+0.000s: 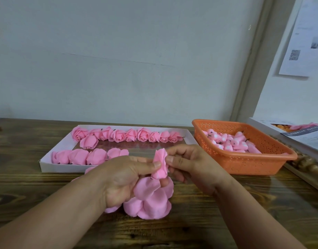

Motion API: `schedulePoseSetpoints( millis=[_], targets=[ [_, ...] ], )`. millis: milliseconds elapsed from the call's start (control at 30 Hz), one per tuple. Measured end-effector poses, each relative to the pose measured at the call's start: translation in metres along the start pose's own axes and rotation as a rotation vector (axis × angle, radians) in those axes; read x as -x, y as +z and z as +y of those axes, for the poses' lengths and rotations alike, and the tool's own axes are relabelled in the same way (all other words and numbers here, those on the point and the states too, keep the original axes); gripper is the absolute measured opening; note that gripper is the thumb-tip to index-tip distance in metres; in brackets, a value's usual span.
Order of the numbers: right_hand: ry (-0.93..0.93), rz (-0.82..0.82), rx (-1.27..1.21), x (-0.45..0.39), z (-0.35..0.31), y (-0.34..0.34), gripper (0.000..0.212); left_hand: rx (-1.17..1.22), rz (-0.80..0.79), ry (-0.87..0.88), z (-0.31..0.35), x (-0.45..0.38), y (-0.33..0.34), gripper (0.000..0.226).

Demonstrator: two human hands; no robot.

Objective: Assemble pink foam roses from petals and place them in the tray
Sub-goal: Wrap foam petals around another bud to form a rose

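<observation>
My left hand (122,178) and my right hand (188,164) meet above the table's middle and both pinch a half-made pink foam rose (161,165), its bud upright between the thumbs. Loose pink petals (151,198) hang and spread below the bud, over the wood. Behind my hands lies the white tray (47,161) with a back row of finished roses (129,135) and a shorter front row of roses (79,157) at its left.
An orange perforated basket (253,164) with several pink rose buds (231,141) stands at the right. A white box (273,126) with papers lies beyond it at the far right. A wall rises right behind the wooden table (29,191).
</observation>
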State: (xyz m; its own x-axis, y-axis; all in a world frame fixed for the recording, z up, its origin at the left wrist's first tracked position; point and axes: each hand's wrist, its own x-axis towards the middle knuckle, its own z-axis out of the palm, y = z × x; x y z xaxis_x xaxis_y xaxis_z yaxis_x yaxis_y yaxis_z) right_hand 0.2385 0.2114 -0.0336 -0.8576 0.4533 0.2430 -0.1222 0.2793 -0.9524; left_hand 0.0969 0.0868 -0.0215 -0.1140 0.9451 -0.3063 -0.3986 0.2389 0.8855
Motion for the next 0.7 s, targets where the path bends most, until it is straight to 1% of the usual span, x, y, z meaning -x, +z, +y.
schedulePoseSetpoints(
  millis=[33,100,133,200,233,333,400,500,533,600,700],
  targets=[
    [-0.006,0.028,-0.035,0.0,0.0,-0.001,0.011,-0.003,0.002,-0.001,0.001,0.0,0.0,0.017],
    [0.01,0.059,-0.072,0.002,0.002,-0.003,0.016,-0.013,0.008,0.0,0.002,0.001,0.001,0.016],
    [0.017,0.042,-0.069,0.003,0.003,-0.003,0.017,-0.019,0.01,0.004,0.002,0.0,0.001,0.016],
    [0.001,-0.015,-0.051,0.004,0.004,0.0,0.01,-0.021,0.009,0.007,0.001,-0.001,0.002,0.016],
    [-0.009,-0.023,-0.035,0.003,0.004,0.001,0.013,-0.016,0.013,0.006,0.001,-0.002,0.002,0.015],
    [-0.024,0.021,-0.029,0.0,0.005,0.004,0.023,-0.001,0.024,-0.006,0.001,-0.003,0.002,0.014],
    [-0.032,0.033,-0.054,-0.001,0.005,0.005,0.02,-0.027,0.026,-0.004,0.001,-0.003,0.002,0.017],
    [-0.036,0.034,-0.081,-0.002,0.003,0.008,0.009,-0.057,0.025,-0.005,0.001,-0.004,0.001,0.021],
    [-0.035,0.03,-0.089,-0.002,0.002,0.009,0.009,-0.067,0.016,-0.009,0.001,-0.004,0.001,0.023],
    [-0.022,0.002,-0.094,-0.003,0.0,0.009,0.02,-0.099,0.0,-0.025,0.0,-0.005,0.0,0.027],
    [0.0,-0.066,-0.064,-0.003,-0.004,0.007,0.024,-0.115,-0.016,-0.04,-0.002,-0.005,-0.001,0.013]
  ],
)
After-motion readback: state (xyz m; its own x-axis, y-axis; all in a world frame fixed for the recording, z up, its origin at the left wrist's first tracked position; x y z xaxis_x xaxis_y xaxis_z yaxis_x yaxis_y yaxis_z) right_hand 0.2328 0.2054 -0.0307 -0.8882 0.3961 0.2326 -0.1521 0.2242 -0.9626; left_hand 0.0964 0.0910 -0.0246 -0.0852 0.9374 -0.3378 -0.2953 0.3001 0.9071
